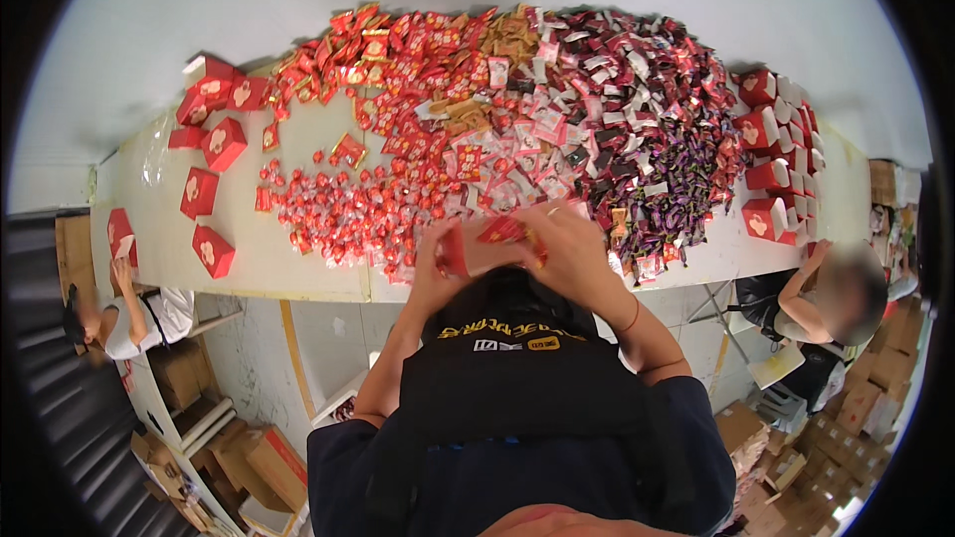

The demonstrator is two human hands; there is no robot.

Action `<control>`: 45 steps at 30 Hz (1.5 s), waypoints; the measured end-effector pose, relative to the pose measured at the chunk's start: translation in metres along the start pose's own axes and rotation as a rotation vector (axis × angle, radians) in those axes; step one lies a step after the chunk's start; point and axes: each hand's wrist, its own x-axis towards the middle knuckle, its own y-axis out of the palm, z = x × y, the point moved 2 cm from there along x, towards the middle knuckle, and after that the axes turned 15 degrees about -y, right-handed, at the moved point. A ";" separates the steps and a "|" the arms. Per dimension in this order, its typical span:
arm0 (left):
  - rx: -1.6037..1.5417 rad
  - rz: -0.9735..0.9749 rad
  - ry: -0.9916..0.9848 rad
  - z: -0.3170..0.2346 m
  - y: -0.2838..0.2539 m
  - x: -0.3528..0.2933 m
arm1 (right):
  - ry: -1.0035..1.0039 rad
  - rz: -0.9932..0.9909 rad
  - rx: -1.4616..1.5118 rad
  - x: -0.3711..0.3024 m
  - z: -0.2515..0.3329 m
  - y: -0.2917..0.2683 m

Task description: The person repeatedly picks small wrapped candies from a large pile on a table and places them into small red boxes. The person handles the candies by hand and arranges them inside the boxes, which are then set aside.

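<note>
A heap of wrapped candy fills the middle of the table, crowding the near edge just beyond the hands. Folded red cartons lie scattered toward the left end; white-and-red cartons stand packed at the right. One person sits at each near corner. The red box is held over the near edge, its long axis roughly along it, left to right. The left hand grips its left end, the right hand its right; thumb placement is unclear.

Bright light, fisheye-curved edges, black corners
</note>
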 end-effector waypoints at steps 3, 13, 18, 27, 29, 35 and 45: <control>-0.101 0.141 0.010 -0.014 0.020 0.004 | -0.009 -0.041 0.157 0.006 0.000 -0.005; -0.340 0.150 -0.063 0.009 0.032 0.039 | -0.063 -0.254 0.249 0.035 -0.028 0.011; -0.274 0.041 -0.172 0.005 0.020 0.065 | 0.026 -0.569 0.319 0.089 -0.135 0.031; -0.442 -0.093 -0.344 0.002 0.018 0.120 | 0.329 0.173 -0.557 0.206 -0.409 0.209; -0.476 -0.082 -0.389 0.013 0.019 0.122 | 0.295 0.011 -0.473 0.209 -0.407 0.219; -0.311 0.000 -0.415 0.042 0.024 0.122 | 0.449 -0.392 -0.262 0.125 -0.374 0.147; -0.251 0.138 -0.367 0.021 0.055 0.128 | 0.539 0.025 -0.258 0.050 -0.421 0.104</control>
